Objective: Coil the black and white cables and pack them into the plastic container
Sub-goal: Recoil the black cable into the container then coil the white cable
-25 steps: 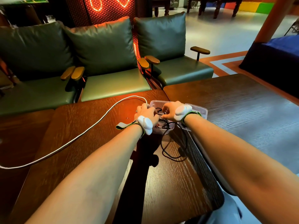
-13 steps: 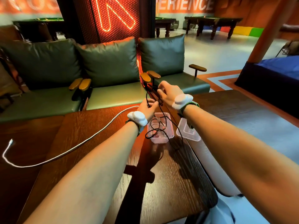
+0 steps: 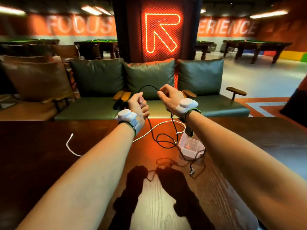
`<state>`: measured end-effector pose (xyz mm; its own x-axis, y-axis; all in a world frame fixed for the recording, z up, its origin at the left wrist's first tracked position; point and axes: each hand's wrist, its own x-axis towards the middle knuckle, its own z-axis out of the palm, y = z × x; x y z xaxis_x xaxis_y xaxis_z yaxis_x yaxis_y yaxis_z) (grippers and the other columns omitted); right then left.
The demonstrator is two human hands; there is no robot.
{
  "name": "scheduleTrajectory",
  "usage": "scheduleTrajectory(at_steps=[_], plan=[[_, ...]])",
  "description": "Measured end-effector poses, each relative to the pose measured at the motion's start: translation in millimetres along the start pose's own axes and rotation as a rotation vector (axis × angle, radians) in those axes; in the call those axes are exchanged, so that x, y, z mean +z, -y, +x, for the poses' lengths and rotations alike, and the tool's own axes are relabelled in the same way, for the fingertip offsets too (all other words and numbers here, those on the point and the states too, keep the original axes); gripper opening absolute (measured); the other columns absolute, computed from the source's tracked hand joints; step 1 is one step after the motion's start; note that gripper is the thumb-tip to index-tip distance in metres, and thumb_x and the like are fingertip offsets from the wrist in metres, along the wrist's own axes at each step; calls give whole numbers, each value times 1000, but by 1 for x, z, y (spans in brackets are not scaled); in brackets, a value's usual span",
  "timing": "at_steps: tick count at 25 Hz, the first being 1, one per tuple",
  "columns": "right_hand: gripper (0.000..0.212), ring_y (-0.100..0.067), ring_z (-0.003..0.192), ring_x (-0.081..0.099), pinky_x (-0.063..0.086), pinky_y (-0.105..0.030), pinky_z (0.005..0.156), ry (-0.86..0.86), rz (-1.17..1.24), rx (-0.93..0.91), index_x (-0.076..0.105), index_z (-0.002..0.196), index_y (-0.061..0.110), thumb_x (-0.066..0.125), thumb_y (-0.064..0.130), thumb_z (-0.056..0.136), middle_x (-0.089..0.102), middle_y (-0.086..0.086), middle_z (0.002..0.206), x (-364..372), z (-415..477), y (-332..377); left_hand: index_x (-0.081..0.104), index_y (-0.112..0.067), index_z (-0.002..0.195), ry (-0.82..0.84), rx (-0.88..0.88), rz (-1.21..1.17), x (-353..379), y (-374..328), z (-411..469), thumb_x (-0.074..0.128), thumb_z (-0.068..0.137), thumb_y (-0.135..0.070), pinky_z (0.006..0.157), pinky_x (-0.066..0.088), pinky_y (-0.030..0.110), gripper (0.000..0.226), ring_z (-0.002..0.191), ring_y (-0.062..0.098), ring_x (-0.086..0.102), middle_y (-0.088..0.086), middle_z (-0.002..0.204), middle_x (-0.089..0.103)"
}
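Head view: a thin black cable (image 3: 148, 86) is held aloft in an arc, clenched in the left hand (image 3: 138, 106) and pinched by the right hand (image 3: 169, 98), apparently so its slack hangs free for coiling. A long white cable (image 3: 141, 136) is left uncoiled near the clear plastic container (image 3: 187, 151).

Left hand (image 3: 138, 106) raised, curled tight; right hand (image 3: 169, 98) raised alongside, pinching.
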<state>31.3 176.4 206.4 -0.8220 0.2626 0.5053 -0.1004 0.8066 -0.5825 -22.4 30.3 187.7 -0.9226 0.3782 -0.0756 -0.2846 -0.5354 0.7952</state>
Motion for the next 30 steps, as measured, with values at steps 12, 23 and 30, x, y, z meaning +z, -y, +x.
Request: scheduleTrajectory(at_steps=[12,23,30], plan=[[33,-22,90,66,52,-32,75,750,-425,-85,69,96,23,61,53,86,71,1,96,101,-99,-30,49,-21,64,210,302,2102,-186,-21,-18,31,69,-97,58,48,34,78,63,21,58,-4,64,59],[27,-15,70,58,41,-29,63,810,-227,-58,52,70,34,54,53,90,58,14,70,135,-139,-45,64,-22,91,441,226,1746,-179,69,-35,50,101,-43,71,39,30,27,90,30,63,5,92,66],[21,-23,82,63,46,-32,71,726,-223,-49,61,101,21,51,40,98,63,4,89,124,-136,-56,62,-24,107,112,398,2173,-171,47,-27,38,103,-47,80,46,41,34,105,31,58,4,109,63]])
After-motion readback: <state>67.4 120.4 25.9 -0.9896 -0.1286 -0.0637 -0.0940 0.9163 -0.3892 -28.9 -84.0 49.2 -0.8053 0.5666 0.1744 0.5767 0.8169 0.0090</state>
